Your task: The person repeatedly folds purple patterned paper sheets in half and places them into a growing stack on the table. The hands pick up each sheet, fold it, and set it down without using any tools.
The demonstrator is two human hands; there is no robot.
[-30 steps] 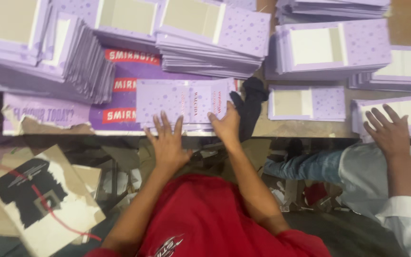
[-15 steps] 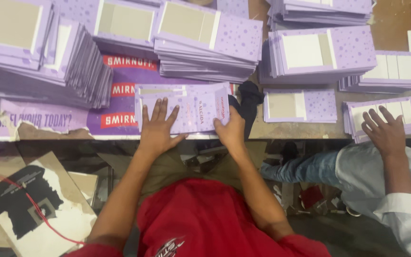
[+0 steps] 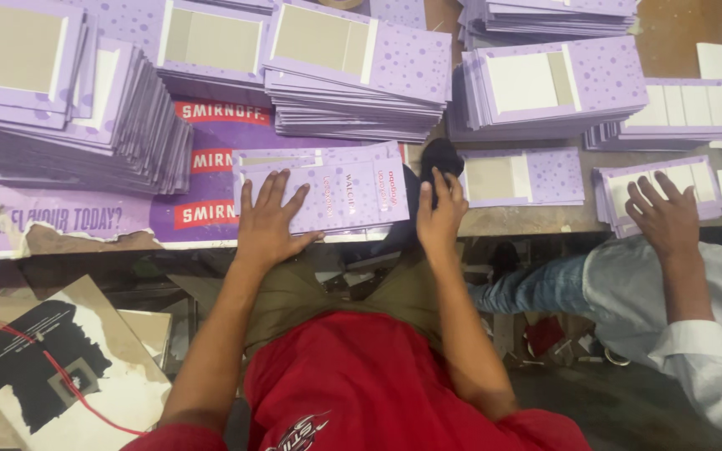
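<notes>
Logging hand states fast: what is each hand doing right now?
Left hand: open, flat on the purple card.
Right hand: open, fingers on a black cloth.

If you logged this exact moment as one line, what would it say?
left hand: flat on purple card | right hand: at card's right edge, touching black cloth | co-worker's hand: on small card stack

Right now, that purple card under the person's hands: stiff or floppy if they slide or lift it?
Probably fairly stiff: the purple card lies flat under the left hand with no sag or curl. Likely light, as a thin sheet like those in the stacks. It may slide easily on the glossy purple sheet beneath. The right hand rests at its edge.
</notes>
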